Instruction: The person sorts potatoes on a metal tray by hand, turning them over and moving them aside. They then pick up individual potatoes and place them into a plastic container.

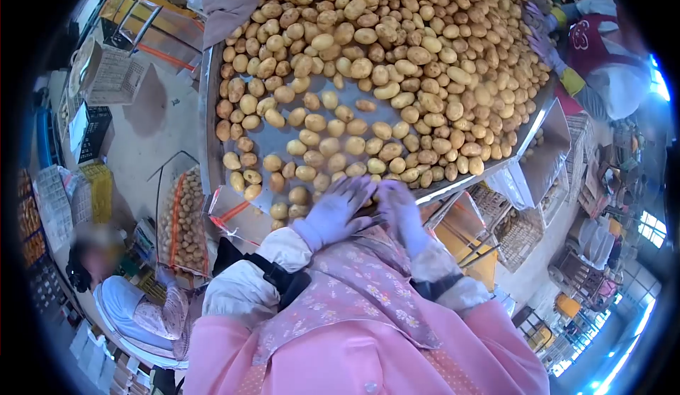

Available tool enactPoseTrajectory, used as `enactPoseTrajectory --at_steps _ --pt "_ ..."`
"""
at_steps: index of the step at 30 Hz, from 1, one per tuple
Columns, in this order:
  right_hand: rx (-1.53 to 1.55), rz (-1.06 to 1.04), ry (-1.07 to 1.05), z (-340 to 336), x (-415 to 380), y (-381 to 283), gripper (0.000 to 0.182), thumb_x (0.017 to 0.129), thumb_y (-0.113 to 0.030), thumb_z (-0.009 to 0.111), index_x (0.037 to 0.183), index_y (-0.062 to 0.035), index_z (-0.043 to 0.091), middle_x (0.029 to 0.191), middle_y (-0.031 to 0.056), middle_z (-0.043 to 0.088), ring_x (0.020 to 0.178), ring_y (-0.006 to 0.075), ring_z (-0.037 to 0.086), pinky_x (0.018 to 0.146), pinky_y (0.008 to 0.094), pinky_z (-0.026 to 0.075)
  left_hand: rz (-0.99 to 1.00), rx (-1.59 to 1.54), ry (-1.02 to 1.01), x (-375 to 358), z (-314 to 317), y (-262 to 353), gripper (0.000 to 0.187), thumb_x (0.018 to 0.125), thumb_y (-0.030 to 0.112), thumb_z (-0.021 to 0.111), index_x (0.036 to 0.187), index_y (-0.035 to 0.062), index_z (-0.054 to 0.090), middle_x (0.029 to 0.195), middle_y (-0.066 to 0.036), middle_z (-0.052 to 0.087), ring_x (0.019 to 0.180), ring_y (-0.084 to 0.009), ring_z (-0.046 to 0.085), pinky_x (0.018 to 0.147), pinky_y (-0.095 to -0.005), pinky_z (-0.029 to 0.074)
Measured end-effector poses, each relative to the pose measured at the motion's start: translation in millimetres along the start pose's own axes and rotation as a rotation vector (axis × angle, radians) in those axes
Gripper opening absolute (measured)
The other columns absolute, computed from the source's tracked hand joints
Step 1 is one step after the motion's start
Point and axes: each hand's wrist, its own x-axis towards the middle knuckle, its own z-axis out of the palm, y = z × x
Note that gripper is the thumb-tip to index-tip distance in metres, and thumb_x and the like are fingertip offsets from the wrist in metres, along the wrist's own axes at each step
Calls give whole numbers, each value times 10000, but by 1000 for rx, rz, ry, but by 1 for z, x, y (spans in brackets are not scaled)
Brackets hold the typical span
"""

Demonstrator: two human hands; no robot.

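Yellow-brown potatoes cover most of a metal-edged sorting table in front of me. My left hand, in a pale lavender glove, lies at the near edge with its fingers stretched towards the nearest potatoes. No potato shows in its grasp. Beside it, my right hand, gloved alike, rests at the same edge, fingers extended and nothing visible in them. Both hands are just in front of my flowered apron. What lies under the palms is hidden.
A co-worker's gloved hands reach into the pile at the far right. Another person is at the lower left, near a mesh sack of potatoes. A cardboard box hangs by the right edge. Plastic crates stand at left.
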Motion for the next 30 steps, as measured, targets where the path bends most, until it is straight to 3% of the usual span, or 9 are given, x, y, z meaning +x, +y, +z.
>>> enactPoseTrajectory --at_steps 2,3,6,9,17,19,25,26,30 --pt "-601 -634 328 -62 -21 42 222 1018 -95 619 1238 -70 623 1079 11 653 902 84 606 793 240 506 56 11 -327 -47 -6 -31 569 929 275 656 1447 77 529 1481 -162 533 1462 -345 407 1226 -511 285" --pt "-75 -164 455 -69 -57 16 274 999 -76 612 1273 -61 610 1092 57 658 960 155 636 833 313 536 138 110 -368 -66 -22 -42 514 944 245 619 1429 88 551 1464 -153 549 1445 -337 431 1211 -516 316" --pt "-1385 -129 686 -188 -97 78 466 898 -123 720 1347 -105 599 1331 246 592 1216 406 592 1014 539 479 12 155 -392 -111 -58 -54 491 901 204 641 1380 100 602 1419 -149 581 1363 -353 505 1148 -502 402" --pt "-1491 -504 873 -140 -82 -2 566 859 -135 756 1395 -106 575 1447 243 534 1319 414 534 1088 535 432 -325 246 -207 -107 -70 -58 451 878 150 651 1328 116 633 1366 -149 617 1176 -360 626 1021 -510 488" --pt "-1632 -457 339 67 65 -41 598 926 -495 647 1462 -261 525 1620 156 326 1516 359 273 1219 630 177 -587 472 -126 -51 -38 -66 355 886 153 628 1239 155 661 1197 -131 654 1001 -356 662 835 -479 532" --pt "-1514 -1030 -355 17 79 -31 594 871 -480 666 1420 -289 542 1528 97 417 1508 360 268 1215 622 207 -552 297 25 -85 -42 -59 277 890 158 633 1161 114 668 1113 -127 659 913 -353 680 811 -477 539" --pt "-1463 -897 300 41 191 -134 767 966 -557 581 1598 -197 337 1585 217 395 1426 516 370 1189 649 230 -1165 -265 476 -124 -91 -106 287 911 153 628 1179 70 689 1082 -205 666 977 -395 654 834 -498 520" --pt "-1489 -549 233 87 192 -173 822 948 -616 576 1599 -177 332 1580 264 373 1451 517 328 1201 663 185 -1179 -265 475 -110 -97 -117 287 911 153 628 1179 70 689 1082 -205 666 977 -395 654 834 -498 520" --pt "-1562 -955 136 137 192 -112 724 910 -490 638 1520 -157 437 1564 243 376 1487 438 303 1190 659 224 -768 254 475 -72 -106 -131 275 971 111 564 1206 19 675 1088 -183 670 990 -333 664 879 -429 517"
